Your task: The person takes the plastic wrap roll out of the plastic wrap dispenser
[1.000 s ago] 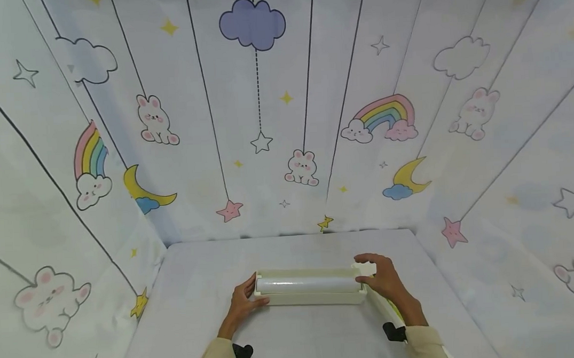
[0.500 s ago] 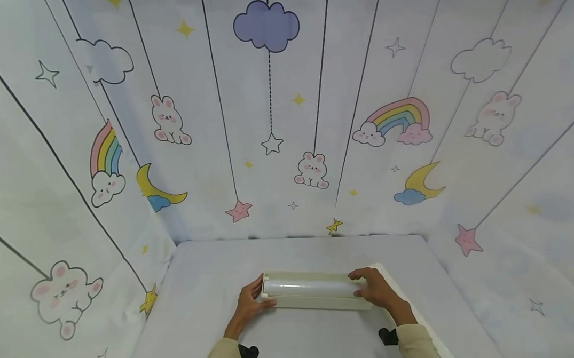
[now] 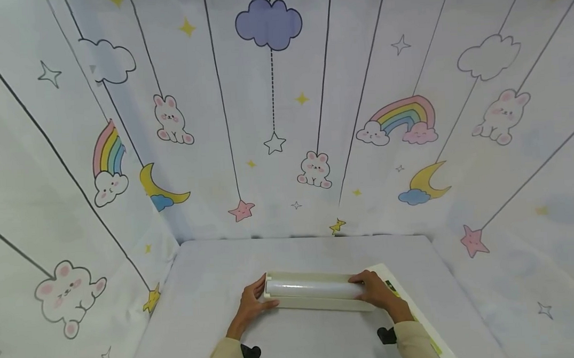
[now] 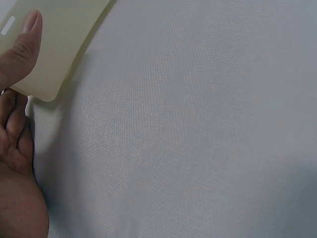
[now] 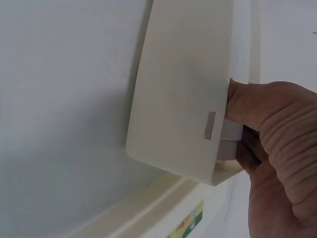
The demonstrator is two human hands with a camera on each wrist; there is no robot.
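A long cream plastic box [image 3: 316, 305] with an open top lies across the table, holding a shiny white roll of plastic wrap [image 3: 311, 288]. My left hand [image 3: 249, 303] grips the box's left end, its thumb flat on the front wall in the left wrist view and the other fingers behind. At the opposite end, my right hand [image 3: 376, 290] reaches over the rim and pinches the roll's end. The right wrist view has the thumb inside the front wall, near a small slot, with fingers curled beyond the roll's tube end [image 5: 229, 148], partly hidden.
A long cream strip-like piece [image 3: 424, 322] with a green and yellow label [image 5: 188, 220] lies slanted under my right forearm, close to the box's right end. White printed cloth walls [image 3: 279, 216] enclose the table [image 3: 213, 262] at the back and sides.
My right hand has moved inward and lower, from the box's right end onto the roll. The box's right end has swung slightly toward me. My left hand keeps its grip.
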